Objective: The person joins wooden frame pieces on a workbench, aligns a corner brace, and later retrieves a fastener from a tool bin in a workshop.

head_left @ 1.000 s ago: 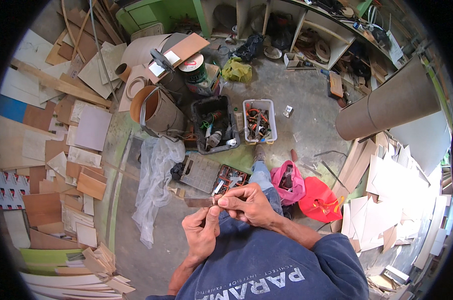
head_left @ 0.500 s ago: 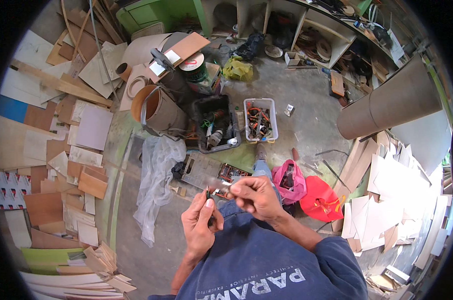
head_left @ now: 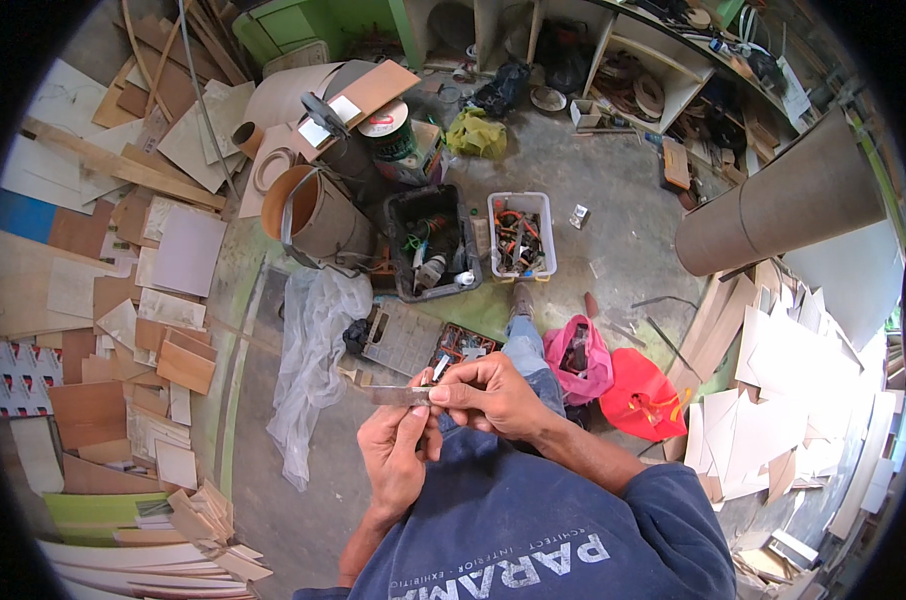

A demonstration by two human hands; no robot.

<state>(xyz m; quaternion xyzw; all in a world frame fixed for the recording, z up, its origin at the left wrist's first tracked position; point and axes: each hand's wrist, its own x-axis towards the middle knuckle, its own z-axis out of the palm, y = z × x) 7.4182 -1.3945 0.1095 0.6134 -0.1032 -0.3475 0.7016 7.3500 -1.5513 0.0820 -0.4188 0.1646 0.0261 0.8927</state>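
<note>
Both of my hands meet in front of my chest, fingers closed. Between thumb and fingers, my right hand (head_left: 493, 402) pinches one end of a flat, thin metal blade (head_left: 398, 396), which points left across the fingertips of my left hand (head_left: 395, 462). The left thumb lies just below the blade, touching it or very near. A slim dark piece showed in the left fist a moment earlier; now the blade and fingers mostly hide it, so its kind is unclear.
Beyond my hands lie an opened tool case (head_left: 403, 340), a black crate (head_left: 433, 290) of tools and a white bin (head_left: 550, 240) of tools. Pink (head_left: 588, 372) and red bags (head_left: 645, 395) sit right of my leg. Plastic sheeting (head_left: 308, 350) and board offcuts (head_left: 88, 420) lie left.
My right hand has moved slightly down and left, bringing the blade from a blurred slant to level over the left fingertips. The left hand has dropped a little.
</note>
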